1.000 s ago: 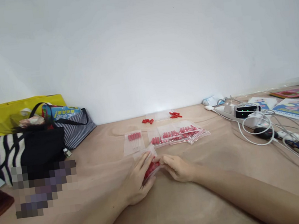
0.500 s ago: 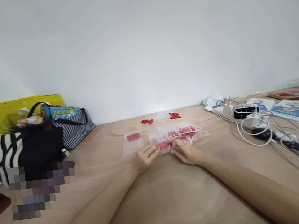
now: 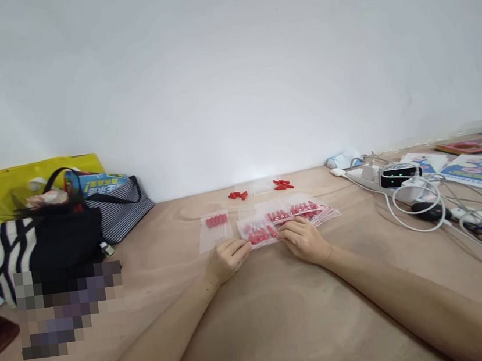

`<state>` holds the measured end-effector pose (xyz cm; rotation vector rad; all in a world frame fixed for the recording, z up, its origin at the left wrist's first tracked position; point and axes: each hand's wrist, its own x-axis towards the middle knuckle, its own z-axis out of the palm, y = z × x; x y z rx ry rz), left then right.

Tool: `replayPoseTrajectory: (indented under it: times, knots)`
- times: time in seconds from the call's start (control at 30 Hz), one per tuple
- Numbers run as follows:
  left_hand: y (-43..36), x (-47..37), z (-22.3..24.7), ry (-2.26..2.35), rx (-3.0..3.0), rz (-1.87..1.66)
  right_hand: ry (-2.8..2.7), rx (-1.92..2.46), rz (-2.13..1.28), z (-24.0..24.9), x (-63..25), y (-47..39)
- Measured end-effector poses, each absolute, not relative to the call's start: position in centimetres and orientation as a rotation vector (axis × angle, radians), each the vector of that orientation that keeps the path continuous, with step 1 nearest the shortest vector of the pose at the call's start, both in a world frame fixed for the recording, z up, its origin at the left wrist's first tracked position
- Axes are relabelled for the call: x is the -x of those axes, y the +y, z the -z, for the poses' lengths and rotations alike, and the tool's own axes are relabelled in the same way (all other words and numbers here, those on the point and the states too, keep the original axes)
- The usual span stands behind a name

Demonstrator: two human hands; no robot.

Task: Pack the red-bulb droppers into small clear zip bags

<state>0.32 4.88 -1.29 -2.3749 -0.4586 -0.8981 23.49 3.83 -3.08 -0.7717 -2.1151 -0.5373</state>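
Note:
At the middle of the table, a clear plastic bag (image 3: 257, 238) holds thin pieces with red ends. My left hand (image 3: 229, 259) pinches its near left corner, fingers closed. Fingers bent together, my right hand (image 3: 304, 240) grips the near right edge of the same bag and covers part of it. Behind and to the right lie overlapping clear bags (image 3: 304, 209) with more red-ended pieces. Left of these, apart from both hands, a single flat bag (image 3: 214, 230) shows a row of red ends with pale stems.
Loose red pieces lie in two small groups, left (image 3: 238, 195) and right (image 3: 283, 184), near the wall, with pale sticks (image 3: 261, 190) between. Bags, including a black-and-white one (image 3: 51, 245), crowd the left. A power strip (image 3: 361, 180), white cables and printed sheets (image 3: 472, 172) occupy the right.
My right hand has turned, its fingers now bent down over the bag's right edge. My left hand has drawn slightly left, so more of the red pieces show between the hands.

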Motion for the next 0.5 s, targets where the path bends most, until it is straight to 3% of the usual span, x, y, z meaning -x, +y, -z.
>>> replayPoseTrajectory:
  times: [0.27, 0.5]
  knots:
    - [5.2, 0.0, 1.4, -0.448, 2.397, 0.865, -2.113, 0.872, 0.6, 3.8, -23.2, 4.3]
    - [5.1, -1.7, 1.4, -0.634, 2.489, 1.055, -2.122, 0.955, 0.432, 3.7, -22.3, 4.0]
